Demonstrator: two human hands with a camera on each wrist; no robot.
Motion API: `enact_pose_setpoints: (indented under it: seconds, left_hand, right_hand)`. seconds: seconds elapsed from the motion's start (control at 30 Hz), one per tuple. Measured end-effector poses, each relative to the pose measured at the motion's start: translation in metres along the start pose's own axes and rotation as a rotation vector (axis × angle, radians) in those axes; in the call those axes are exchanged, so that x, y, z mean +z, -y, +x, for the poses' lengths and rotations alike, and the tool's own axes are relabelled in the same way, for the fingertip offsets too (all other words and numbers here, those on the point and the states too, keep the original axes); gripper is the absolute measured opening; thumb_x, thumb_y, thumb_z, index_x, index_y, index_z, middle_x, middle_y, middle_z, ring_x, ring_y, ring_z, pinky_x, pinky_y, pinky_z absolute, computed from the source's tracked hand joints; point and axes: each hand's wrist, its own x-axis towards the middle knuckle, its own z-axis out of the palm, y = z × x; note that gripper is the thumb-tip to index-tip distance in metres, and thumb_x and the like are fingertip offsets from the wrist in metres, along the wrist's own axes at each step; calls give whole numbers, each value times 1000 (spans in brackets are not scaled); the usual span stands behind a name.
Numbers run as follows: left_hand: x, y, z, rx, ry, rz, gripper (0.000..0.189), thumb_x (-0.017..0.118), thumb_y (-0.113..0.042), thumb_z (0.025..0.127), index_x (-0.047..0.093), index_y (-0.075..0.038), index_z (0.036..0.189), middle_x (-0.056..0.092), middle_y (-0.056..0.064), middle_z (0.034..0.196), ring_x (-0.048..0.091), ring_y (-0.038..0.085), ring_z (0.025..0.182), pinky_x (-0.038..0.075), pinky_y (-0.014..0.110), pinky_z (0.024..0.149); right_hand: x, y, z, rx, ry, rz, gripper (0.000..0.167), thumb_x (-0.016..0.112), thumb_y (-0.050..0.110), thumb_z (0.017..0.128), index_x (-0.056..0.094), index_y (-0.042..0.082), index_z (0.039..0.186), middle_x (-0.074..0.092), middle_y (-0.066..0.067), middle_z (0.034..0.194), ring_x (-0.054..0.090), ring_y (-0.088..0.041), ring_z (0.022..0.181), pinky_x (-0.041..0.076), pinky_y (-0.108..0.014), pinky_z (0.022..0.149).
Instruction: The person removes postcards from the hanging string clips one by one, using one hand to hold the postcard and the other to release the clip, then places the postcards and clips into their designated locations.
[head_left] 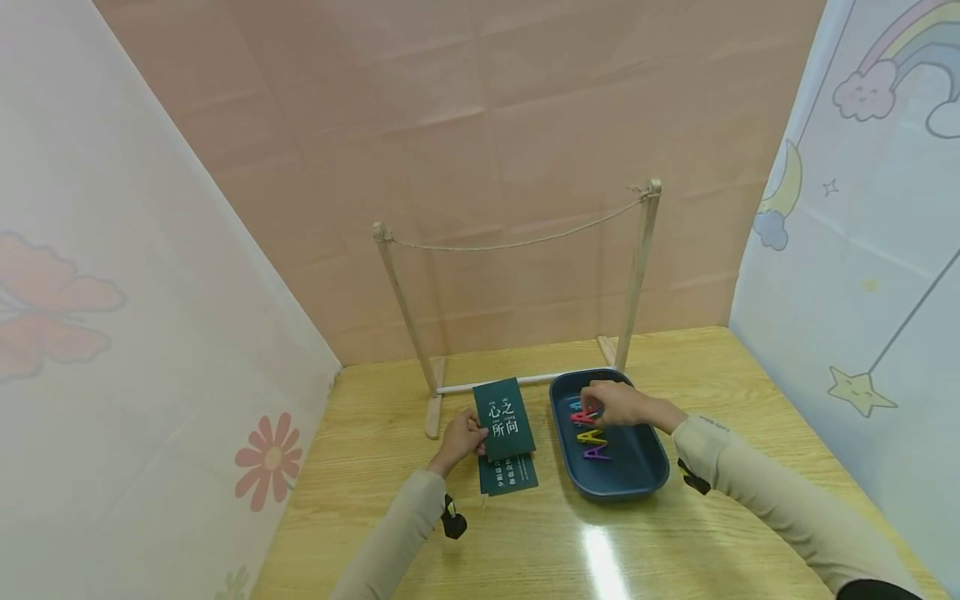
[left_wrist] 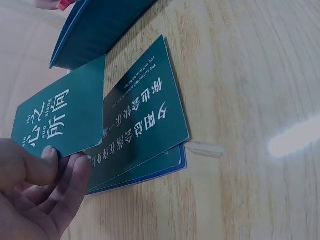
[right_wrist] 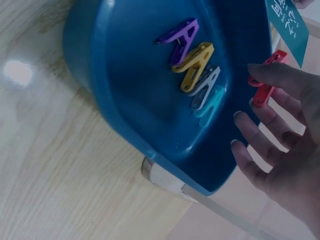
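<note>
A green card (head_left: 504, 419) with white characters is pinched at its edge between the thumb and fingers of my left hand (head_left: 459, 437). Under and in front of it, more green cards (left_wrist: 145, 115) lie stacked on the table, the top one printed with white text. My right hand (head_left: 617, 403) is over the far part of a blue basin (head_left: 651, 467). Between its thumb and fingers it holds a red clothespin (right_wrist: 267, 80), above the basin in the right wrist view. Inside the basin lie a purple clothespin (right_wrist: 181, 39), a yellow one (right_wrist: 195, 65), a grey one (right_wrist: 205, 87) and a turquoise one (right_wrist: 212, 106).
Behind the cards and basin stands a wooden frame (head_left: 636, 279) with a sagging string (head_left: 491, 247) tied between its two posts. A white bar (head_left: 536, 379) joins the posts near the table (head_left: 360, 500). Printed cloth walls (head_left: 847, 275) enclose the sides.
</note>
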Motion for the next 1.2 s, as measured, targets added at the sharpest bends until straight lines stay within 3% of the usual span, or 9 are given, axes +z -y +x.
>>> enact_pose_setpoints:
  seconds: [0.4,0.63,0.93,1.2]
  left_hand:
    - [1,7,-3,-60,52,47,12,61,5,95,53,7,104,65,15,66,65,20,54,61,41,59]
    - [-2,10,-6,-92,101,87,13,62,6,94,55,8,104,65,14,67,68,25,58,61,38,58]
    - [-5,15,-11,-84,112,94,13,64,9,91,54,11,100,63,11,64,68,26,57,61,38,56]
    - [-6,17,-16,-90,144,93,12,65,9,91,55,9,97,66,15,67,67,21,56,60,34,55]
  right_hand:
    - [13,-5,-5,17,40,-6,25,85,10,76,64,15,89,54,1,86,49,-13,77,45,-30,62]
    - [18,-5,-8,2,83,49,28,87,8,73,64,13,89,56,5,81,51,-10,74,47,-28,62]
    - [25,-6,-12,-31,110,94,29,88,4,69,64,10,84,58,5,78,52,-6,71,48,-24,62]
    - [33,-3,-17,-51,114,-12,33,94,14,63,65,15,79,50,6,85,46,-11,78,43,-27,68]
